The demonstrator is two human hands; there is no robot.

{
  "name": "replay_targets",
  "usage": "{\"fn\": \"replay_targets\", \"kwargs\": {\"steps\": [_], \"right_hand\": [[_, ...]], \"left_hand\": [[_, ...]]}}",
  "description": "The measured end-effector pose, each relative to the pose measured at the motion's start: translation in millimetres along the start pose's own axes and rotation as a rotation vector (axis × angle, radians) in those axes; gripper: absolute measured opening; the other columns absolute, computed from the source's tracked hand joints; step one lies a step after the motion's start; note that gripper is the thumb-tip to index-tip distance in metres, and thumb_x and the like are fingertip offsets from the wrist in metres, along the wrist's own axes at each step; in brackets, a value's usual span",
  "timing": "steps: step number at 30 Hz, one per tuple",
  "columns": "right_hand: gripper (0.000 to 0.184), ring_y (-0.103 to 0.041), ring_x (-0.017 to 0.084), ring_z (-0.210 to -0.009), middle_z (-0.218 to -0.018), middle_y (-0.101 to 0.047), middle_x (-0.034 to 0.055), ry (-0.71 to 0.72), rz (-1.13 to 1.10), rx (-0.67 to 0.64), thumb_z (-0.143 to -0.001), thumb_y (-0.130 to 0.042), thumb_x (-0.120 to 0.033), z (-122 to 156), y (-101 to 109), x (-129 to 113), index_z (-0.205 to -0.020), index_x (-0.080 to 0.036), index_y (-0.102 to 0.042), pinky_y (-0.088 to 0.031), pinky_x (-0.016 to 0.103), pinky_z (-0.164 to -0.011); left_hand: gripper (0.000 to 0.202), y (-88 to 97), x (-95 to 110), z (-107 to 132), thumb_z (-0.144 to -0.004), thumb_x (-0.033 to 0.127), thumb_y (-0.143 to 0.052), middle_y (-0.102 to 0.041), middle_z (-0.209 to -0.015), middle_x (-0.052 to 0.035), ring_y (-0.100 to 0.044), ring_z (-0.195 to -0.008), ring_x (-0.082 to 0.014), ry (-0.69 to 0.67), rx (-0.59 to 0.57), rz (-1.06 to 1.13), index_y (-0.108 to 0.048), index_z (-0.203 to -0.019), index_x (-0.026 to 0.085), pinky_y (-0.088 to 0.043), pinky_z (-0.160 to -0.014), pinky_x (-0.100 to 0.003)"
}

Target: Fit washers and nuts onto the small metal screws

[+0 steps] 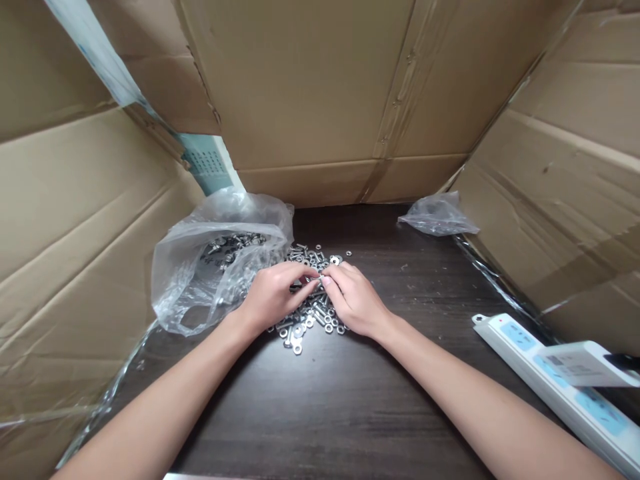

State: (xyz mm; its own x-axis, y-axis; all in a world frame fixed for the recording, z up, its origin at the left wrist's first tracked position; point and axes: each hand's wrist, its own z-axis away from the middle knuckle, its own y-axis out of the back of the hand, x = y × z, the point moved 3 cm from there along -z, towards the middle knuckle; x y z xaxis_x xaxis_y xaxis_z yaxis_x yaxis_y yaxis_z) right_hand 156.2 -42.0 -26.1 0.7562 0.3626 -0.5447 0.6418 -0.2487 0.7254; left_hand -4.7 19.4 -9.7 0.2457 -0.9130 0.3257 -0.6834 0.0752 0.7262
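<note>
A pile of small metal bolts, nuts and washers (pixel 313 313) lies on the dark wooden table (pixel 320 400). Both hands rest over the pile, fingertips meeting at its middle. My left hand (pixel 273 293) has its fingers curled and pinched round a small metal piece. My right hand (pixel 353 297) is likewise pinched, its fingertips touching the same small piece between the two hands. What exactly the piece is I cannot make out. To the left a clear plastic bag (pixel 210 273) holds more of the same hardware, its mouth open toward the pile.
Cardboard walls (pixel 320 100) close in the table at the left, back and right. A second, crumpled plastic bag (pixel 437 215) lies at the back right. A white power strip (pixel 560 380) with a white block on it lies along the right front edge.
</note>
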Motion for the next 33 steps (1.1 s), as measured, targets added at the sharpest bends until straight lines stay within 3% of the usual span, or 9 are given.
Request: {"fn": "replay_targets", "kwargs": {"steps": [9, 20, 33], "right_hand": [[0.011, -0.056, 0.022, -0.088, -0.093, -0.062, 0.0073, -0.02, -0.014, 0.023, -0.098, -0.044, -0.023, 1.7, 1.4, -1.1, -0.099, -0.019, -0.054, -0.041, 0.037, -0.081], [0.011, -0.057, 0.023, -0.089, -0.098, -0.064, 0.0083, 0.005, 0.003, 0.009, -0.099, -0.042, -0.023, 1.0, 0.0, -1.5, -0.102, -0.019, -0.051, -0.042, 0.038, -0.081], [0.023, -0.053, 0.022, -0.086, -0.09, -0.061, 0.0063, 0.024, 0.026, -0.022, -0.104, -0.035, -0.026, -1.1, 1.7, -2.4, -0.094, -0.019, -0.054, -0.04, 0.037, -0.081]], "left_hand": [[0.01, 2.1, -3.0, 0.1, -0.095, 0.024, -0.062, -0.073, -0.092, -0.0037, -0.068, -0.079, -0.0147, 0.051, 0.014, 0.02, -0.068, -0.097, 0.016, -0.054, -0.072, -0.028], [0.013, 0.5, -3.1, -0.4, -0.096, 0.025, -0.06, -0.073, -0.09, -0.0039, -0.068, -0.077, -0.014, 0.05, -0.014, 0.025, -0.069, -0.097, 0.016, -0.055, -0.072, -0.028], [0.014, 0.4, -3.1, -0.6, -0.096, 0.027, -0.06, -0.073, -0.089, -0.0038, -0.068, -0.074, -0.013, 0.044, -0.008, 0.052, -0.069, -0.095, 0.016, -0.056, -0.071, -0.027]]}}
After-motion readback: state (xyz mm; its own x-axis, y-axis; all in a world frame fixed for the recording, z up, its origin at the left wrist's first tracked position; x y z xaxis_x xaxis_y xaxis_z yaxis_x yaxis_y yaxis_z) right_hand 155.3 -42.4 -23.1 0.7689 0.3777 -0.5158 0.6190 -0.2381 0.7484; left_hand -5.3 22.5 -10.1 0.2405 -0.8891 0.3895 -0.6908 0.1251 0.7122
